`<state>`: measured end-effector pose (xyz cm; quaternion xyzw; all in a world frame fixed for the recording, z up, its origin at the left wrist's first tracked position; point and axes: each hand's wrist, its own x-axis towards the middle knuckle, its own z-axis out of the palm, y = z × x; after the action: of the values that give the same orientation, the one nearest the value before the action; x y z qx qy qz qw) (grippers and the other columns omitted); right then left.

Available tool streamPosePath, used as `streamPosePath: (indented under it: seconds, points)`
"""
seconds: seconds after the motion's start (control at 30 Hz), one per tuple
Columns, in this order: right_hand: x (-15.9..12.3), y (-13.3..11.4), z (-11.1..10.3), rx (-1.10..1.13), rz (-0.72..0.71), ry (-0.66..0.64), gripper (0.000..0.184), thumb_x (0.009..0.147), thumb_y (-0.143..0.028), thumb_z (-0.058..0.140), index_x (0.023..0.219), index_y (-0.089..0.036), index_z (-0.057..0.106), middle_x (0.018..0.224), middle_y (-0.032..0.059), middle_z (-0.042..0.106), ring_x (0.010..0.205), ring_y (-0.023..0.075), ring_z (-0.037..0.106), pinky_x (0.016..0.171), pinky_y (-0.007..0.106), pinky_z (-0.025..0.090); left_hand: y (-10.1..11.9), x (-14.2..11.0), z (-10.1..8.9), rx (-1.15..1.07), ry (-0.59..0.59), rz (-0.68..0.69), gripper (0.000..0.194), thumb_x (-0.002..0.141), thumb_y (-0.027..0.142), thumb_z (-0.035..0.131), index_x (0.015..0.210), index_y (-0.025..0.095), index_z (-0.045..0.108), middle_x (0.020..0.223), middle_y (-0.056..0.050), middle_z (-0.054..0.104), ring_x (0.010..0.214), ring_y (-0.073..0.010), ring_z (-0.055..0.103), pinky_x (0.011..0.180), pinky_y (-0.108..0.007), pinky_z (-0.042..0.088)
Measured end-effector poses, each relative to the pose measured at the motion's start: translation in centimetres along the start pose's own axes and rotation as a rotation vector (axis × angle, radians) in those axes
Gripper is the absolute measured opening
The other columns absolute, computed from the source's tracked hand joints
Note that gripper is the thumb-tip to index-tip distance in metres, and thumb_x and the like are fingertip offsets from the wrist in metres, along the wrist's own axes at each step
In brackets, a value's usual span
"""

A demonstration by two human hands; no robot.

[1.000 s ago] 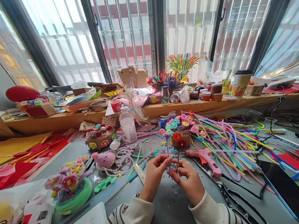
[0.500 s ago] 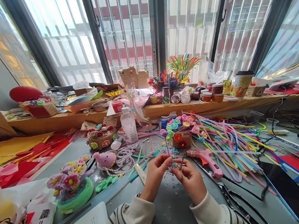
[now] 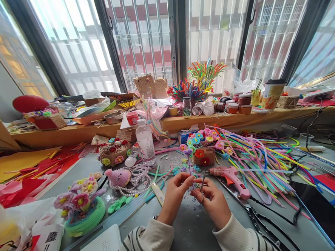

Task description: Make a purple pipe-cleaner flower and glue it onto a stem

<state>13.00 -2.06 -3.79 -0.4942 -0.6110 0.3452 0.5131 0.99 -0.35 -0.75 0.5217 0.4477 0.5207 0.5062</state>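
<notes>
Between its thumb and fingertips, my left hand (image 3: 176,195) pinches a purple pipe cleaner stem (image 3: 189,165), which stands nearly upright with a small purple flower head at its top. Close on the other side, my right hand (image 3: 215,203) grips a pair of small scissors (image 3: 204,175), blades pointing up. The fingertips of both hands are near each other, and the lower stem passes between them. Purple fluff scraps (image 3: 194,205) lie on the grey table below. Just behind the hands are a basket (image 3: 204,156) of colourful pipe cleaner flowers and cut pastel bits.
On the right are a pink glue gun (image 3: 235,183), a heap of pipe cleaners (image 3: 260,157) and a dark phone (image 3: 321,209). To the left stand a bottle (image 3: 145,140), pearl strings (image 3: 142,176), a pink knitted figure (image 3: 118,177) and a green flower pot (image 3: 86,219).
The top of the purple stem has tipped slightly right and down. Both hands stay in nearly the same place, still holding the stem and scissors.
</notes>
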Motion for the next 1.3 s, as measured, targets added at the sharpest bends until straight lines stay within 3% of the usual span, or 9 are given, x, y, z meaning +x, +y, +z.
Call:
streamPosePath:
  seconds: [0.37, 0.67, 0.83, 0.97, 1.1, 1.3]
  points:
    - [-0.06, -0.08, 0.25, -0.017, 0.027, -0.072, 0.028, 0.066, -0.042, 0.057, 0.06, -0.017, 0.068, 0.094, 0.0101, 0.058, 0.084, 0.0199, 0.054, 0.057, 0.023, 0.043, 0.01, 0.12, -0.17, -0.009, 0.104, 0.015, 0.021, 0.06, 0.036, 0.061, 0.062, 0.015, 0.058, 0.058, 0.002, 0.051, 0.057, -0.01, 0.043, 0.056, -0.022, 0.034]
    - [-0.04, 0.07, 0.01, -0.002, 0.039, -0.037, 0.034, 0.068, -0.046, 0.053, 0.063, -0.015, 0.067, 0.096, 0.0119, 0.055, 0.085, 0.0209, 0.053, 0.06, 0.025, 0.043, -0.14, -0.01, -0.14, 0.01, 0.056, 0.019, 0.02, 0.065, 0.035, 0.058, 0.062, 0.015, 0.056, 0.056, 0.003, 0.048, 0.057, -0.009, 0.04, 0.056, -0.02, 0.032]
    - [-0.08, 0.27, 0.19, 0.035, -0.002, -0.083, 0.046, 0.07, -0.056, 0.043, 0.062, -0.015, 0.064, 0.095, 0.0111, 0.055, 0.087, 0.0201, 0.052, 0.059, 0.023, 0.043, 0.02, 0.14, -0.28, -0.053, 0.139, 0.032, 0.019, 0.065, 0.034, 0.058, 0.063, 0.015, 0.056, 0.057, 0.004, 0.046, 0.057, -0.0082, 0.039, 0.057, -0.019, 0.033]
    - [-0.16, 0.47, 0.67, 0.061, -0.032, -0.108, 0.06, 0.068, -0.068, 0.031, 0.07, -0.015, 0.06, 0.086, 0.0098, 0.054, 0.076, 0.0172, 0.052, 0.056, 0.024, 0.043, -0.07, 0.25, -0.41, -0.139, 0.167, -0.01, 0.019, 0.063, 0.034, 0.061, 0.065, 0.015, 0.058, 0.059, 0.003, 0.048, 0.058, -0.0078, 0.04, 0.057, -0.019, 0.033]
    - [-0.39, 0.38, 0.78, 0.02, -0.033, -0.244, 0.07, 0.064, -0.074, 0.023, 0.063, -0.014, 0.059, 0.084, 0.011, 0.051, 0.075, 0.0179, 0.05, 0.055, 0.026, 0.042, -0.07, 0.32, -0.55, -0.251, 0.223, -0.027, 0.019, 0.061, 0.033, 0.063, 0.067, 0.015, 0.059, 0.061, 0.003, 0.049, 0.058, -0.0072, 0.04, 0.057, -0.019, 0.034]
    - [-0.89, -0.29, 0.53, -0.062, -0.068, -0.419, 0.069, 0.059, -0.077, 0.027, 0.049, -0.014, 0.055, 0.084, 0.0115, 0.051, 0.075, 0.0189, 0.05, 0.061, 0.03, 0.039, 0.11, 0.38, -0.76, -0.299, 0.282, -0.007, 0.02, 0.06, 0.033, 0.063, 0.069, 0.015, 0.06, 0.059, 0.003, 0.048, 0.056, -0.0067, 0.038, 0.056, -0.019, 0.033]
